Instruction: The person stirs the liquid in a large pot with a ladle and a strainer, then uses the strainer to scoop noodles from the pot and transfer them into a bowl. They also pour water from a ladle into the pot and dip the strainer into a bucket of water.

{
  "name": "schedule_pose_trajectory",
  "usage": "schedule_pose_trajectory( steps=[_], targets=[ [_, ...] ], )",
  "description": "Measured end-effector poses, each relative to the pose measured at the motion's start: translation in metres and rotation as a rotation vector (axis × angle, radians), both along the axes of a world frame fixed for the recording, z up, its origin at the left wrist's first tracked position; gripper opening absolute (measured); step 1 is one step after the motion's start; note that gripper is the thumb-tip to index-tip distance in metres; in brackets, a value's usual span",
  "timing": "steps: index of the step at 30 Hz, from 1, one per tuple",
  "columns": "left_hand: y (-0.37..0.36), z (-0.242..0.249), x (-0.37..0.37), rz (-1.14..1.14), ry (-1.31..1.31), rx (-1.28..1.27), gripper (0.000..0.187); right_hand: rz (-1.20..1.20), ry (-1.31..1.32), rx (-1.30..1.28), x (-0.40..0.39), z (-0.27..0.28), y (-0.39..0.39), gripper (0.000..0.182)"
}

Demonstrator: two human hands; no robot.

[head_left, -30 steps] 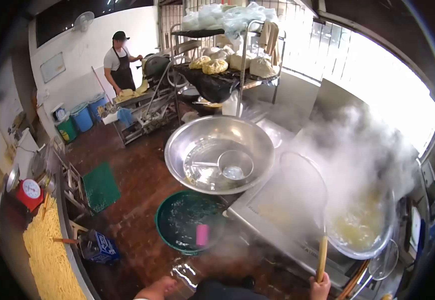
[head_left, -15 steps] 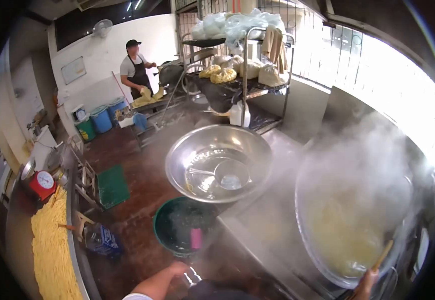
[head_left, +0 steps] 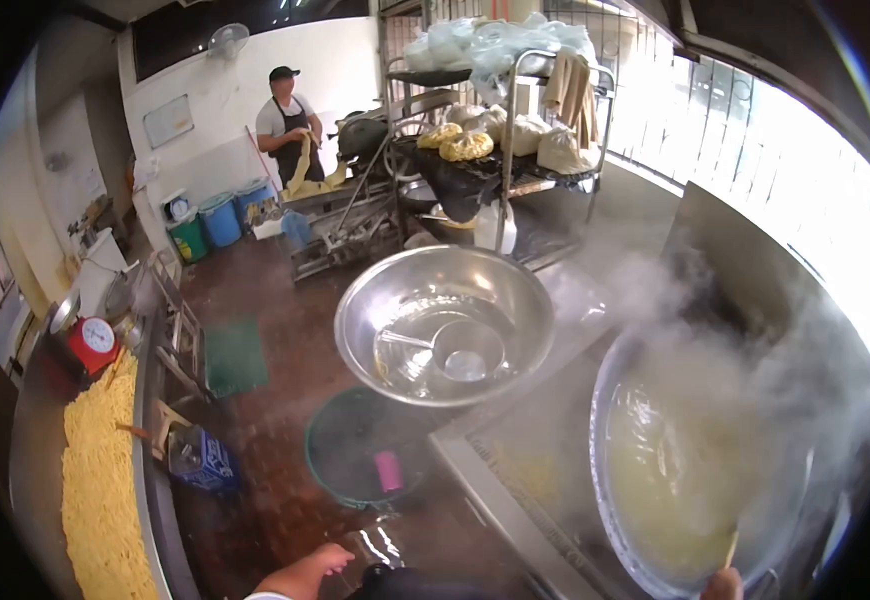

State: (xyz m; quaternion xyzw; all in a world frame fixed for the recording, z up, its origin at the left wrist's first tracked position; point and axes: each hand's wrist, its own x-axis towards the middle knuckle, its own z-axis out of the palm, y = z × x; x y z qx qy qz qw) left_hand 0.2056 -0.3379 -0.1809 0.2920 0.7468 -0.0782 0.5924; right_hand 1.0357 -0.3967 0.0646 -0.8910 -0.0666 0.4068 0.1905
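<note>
At the lower right of the head view, the right hand (head_left: 723, 585), partly cut by the frame edge, is closed round a wooden handle (head_left: 732, 547), whose far end slants into the steaming liquid of a wide metal pan (head_left: 598, 480). Whatever the handle carries is hidden by liquid and steam. The handle should be stiff and fairly light, though perhaps slick when wet, and its submerged end may drag; the rear end, away from the steam, looks the best place to hold. The full pan is probably too heavy and hot to shift by hand.

At the lower centre, the left hand (head_left: 333, 558) is partly curled near a green tub (head_left: 311, 450). Nothing shows in it, and I cannot tell how firmly it is closed.

Counting outward: one pan at right; one steel basin (head_left: 355, 360) at centre, with one long-handled dipper (head_left: 468, 350) inside; one pink cylindrical container (head_left: 387, 470) in the one tub. At lower left lies one long bed of yellow noodles (head_left: 105, 490), likely soft, with one red dial scale (head_left: 93, 343) beyond. Two yellow bags (head_left: 466, 147) and at least three pale bags (head_left: 565, 152) sit on the upper-centre rack (head_left: 505, 190). One co-worker (head_left: 288, 128) stands at upper left.
</note>
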Motion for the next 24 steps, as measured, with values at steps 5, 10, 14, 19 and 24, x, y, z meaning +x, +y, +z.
schedule_pose_trajectory(
  steps=[5, 10, 14, 19, 24],
  targets=[
    [0.016, 0.009, 0.033, -0.08, -0.044, 0.068, 0.036, -0.006, 0.188, 0.033, -0.06, 0.017, -0.003, 0.034],
    [0.031, -0.007, 0.027, -0.14, -0.091, 0.061, 0.032, -0.008, 0.259, 0.013, -0.115, 0.038, -0.001, 0.03],
    [0.019, -0.015, -0.003, -0.03, -0.118, 0.067, 0.03, 0.003, 0.526, 0.248, -0.136, 0.014, -0.004, 0.013],
    [-0.004, -0.02, -0.05, 0.044, -0.11, 0.041, 0.028, -0.322, 1.034, 0.471, -0.215, 0.033, -0.011, 0.015],
    [-0.03, -0.019, -0.098, 0.137, -0.098, -0.039, 0.022, -0.365, 1.329, 0.663, -0.272, 0.043, -0.015, 0.021]
  ],
)
